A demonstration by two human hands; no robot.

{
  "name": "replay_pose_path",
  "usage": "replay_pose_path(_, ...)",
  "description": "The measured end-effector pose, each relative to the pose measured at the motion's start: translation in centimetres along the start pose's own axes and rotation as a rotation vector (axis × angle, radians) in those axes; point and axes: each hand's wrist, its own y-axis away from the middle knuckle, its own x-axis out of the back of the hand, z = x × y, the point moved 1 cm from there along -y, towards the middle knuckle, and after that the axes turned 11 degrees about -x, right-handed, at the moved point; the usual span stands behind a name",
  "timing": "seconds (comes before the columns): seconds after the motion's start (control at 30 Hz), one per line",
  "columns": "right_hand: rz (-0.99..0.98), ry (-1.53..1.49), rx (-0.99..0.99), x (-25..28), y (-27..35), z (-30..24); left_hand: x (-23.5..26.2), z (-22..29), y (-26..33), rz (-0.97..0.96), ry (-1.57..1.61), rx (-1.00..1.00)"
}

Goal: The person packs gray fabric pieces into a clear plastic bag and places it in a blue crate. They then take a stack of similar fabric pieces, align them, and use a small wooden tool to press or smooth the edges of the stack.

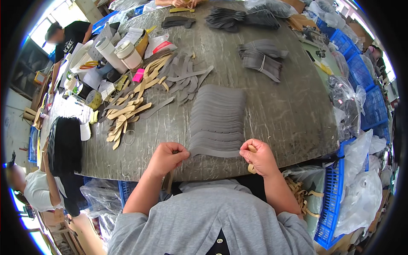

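Note:
A row of dark grey curved strips (217,114) lies overlapped in front of me, like shingles. My left hand (169,158) is closed in a pinch at the left end of the nearest grey strip (217,152). At its right end my right hand (260,158) pinches too, with a tan strip (251,169) tucked in its fingers. Below my left hand hangs a narrow brownish strip (168,182), partly hidden by the wrist. To the left is a loose heap of tan strips (123,112), with more grey strips (187,74) scattered beside it.
Banded grey strip bundles (262,59) and darker bundles (242,18) lie farther back on the table (297,123). Jars (128,54), tape and a pink object (138,75) crowd the left. Blue crates (329,199) with plastic bags line the right. Other people work at the left and far edges.

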Motion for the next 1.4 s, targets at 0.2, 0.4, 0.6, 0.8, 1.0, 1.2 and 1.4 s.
replay_pose_path(0.2, 0.199, 0.220, 0.167, -0.4, -1.7, 1.7, -0.8, -0.9, -0.5, 0.029, -0.367, -0.083)
replay_pose_path(0.4, 0.329, 0.373, 0.205, -0.7, -1.7, 2.0, -1.4, -0.8, -1.2, 0.033, -0.493, -0.068)
replay_pose_path(0.6, 0.338, 0.394, 0.218, -0.8, -1.5, 2.1, -1.4, -1.6, -1.5, 0.036, -0.523, -0.102)
replay_pose_path(0.8, 0.351, 0.452, 0.223, -0.8, -1.3, 1.8, -1.4, -2.1, -1.7, 0.040, -0.528, -0.148)
replay_pose_path(1.0, 0.361, 0.471, 0.223, -0.9, -1.4, 1.7, -1.3, -2.2, -1.8, 0.035, -0.513, -0.113)
replay_pose_path(1.2, 0.382, 0.477, 0.220, -0.9, -1.6, 2.0, -1.3, -2.2, -1.9, 0.031, -0.530, -0.122)
replay_pose_path(1.4, 0.418, 0.552, 0.253, -1.1, -1.9, 2.1, -1.4, -1.8, -1.9, 0.025, -0.566, -0.110)
